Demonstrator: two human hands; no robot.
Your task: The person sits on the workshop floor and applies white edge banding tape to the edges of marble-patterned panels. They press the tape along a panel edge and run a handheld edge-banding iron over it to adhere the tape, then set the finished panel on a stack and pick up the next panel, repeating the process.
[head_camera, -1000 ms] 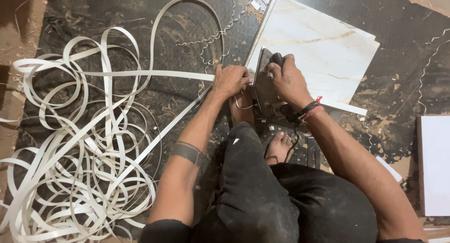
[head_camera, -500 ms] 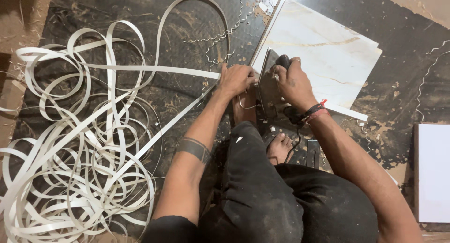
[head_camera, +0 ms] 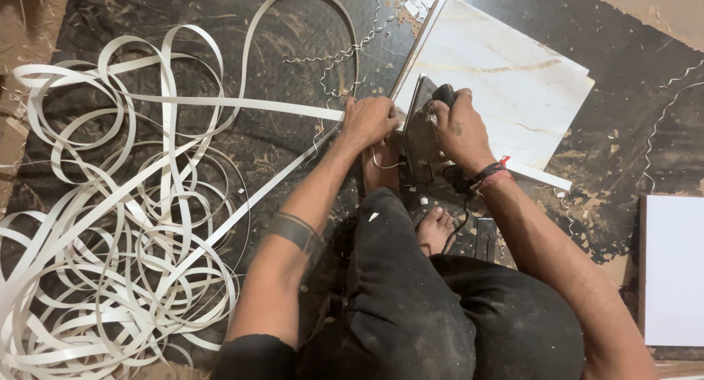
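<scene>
Head view: the iron (head_camera: 424, 130) stands on edge against the marble-patterned board (head_camera: 513, 79), having crept slightly along it. Right hand (head_camera: 460, 130) clenched on its handle; left hand (head_camera: 370, 119) pinches the white edge strip (head_camera: 220, 105) there. Loose coils cover the floor (head_camera: 631, 72).

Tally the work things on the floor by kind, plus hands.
Marble-pattern panel: 1
Plain white panel: 1
Clothes iron: 1
Tangle of white edge-band strip: 1
Hands: 2, left hand on the strip, right hand gripping the iron
Total: 6
</scene>
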